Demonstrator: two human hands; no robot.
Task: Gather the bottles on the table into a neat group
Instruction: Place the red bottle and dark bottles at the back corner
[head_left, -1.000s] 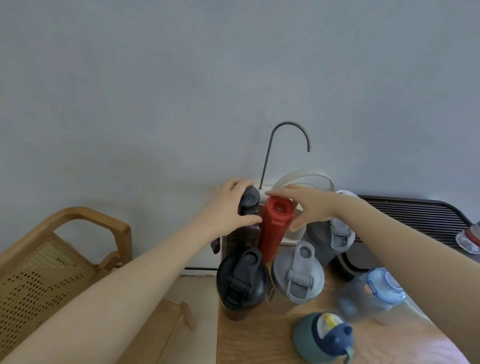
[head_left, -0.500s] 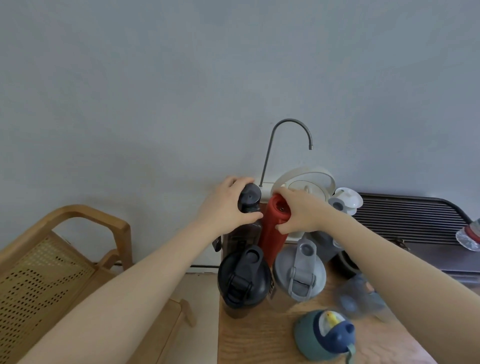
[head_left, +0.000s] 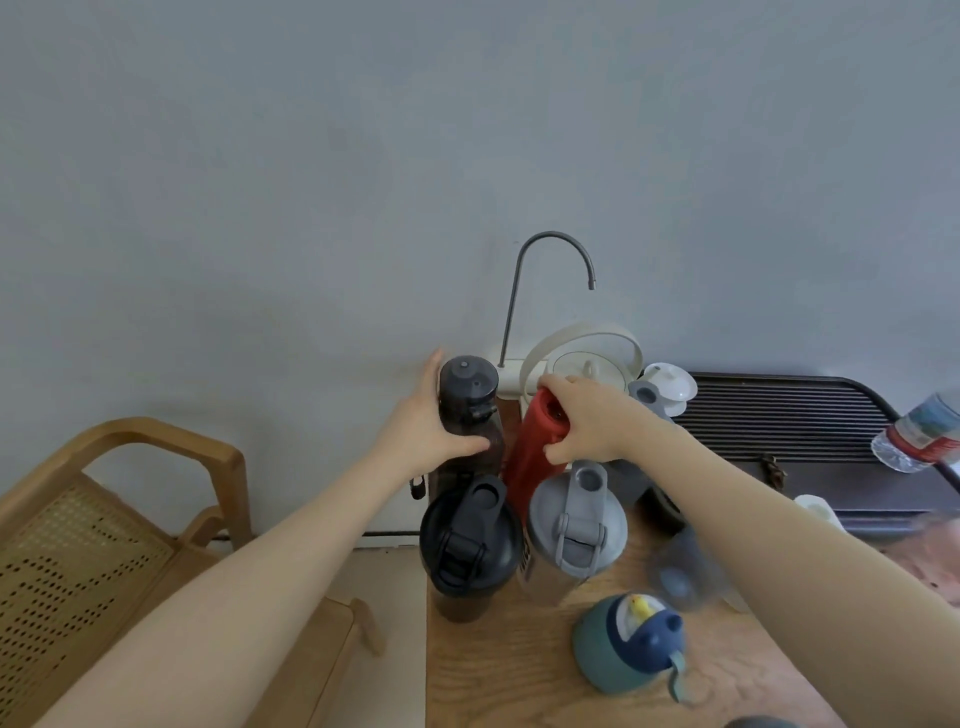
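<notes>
A home — rattan armchair (head_left: 88, 530), white kettle (head_left: 587, 366), tea tray (head_left: 789, 421).

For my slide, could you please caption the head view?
Left hand grips black bottle; right hand grips red bottle.

Lighting: soft, even daylight; dim grey wall (head_left: 311, 182); faint shadows. Optics: wide-angle bowing at edges. Blur: bottle (head_left: 680, 571) at 4 o'clock smeared; plastic bottle (head_left: 919, 439) at 3 o'clock soft. No glare.
</notes>
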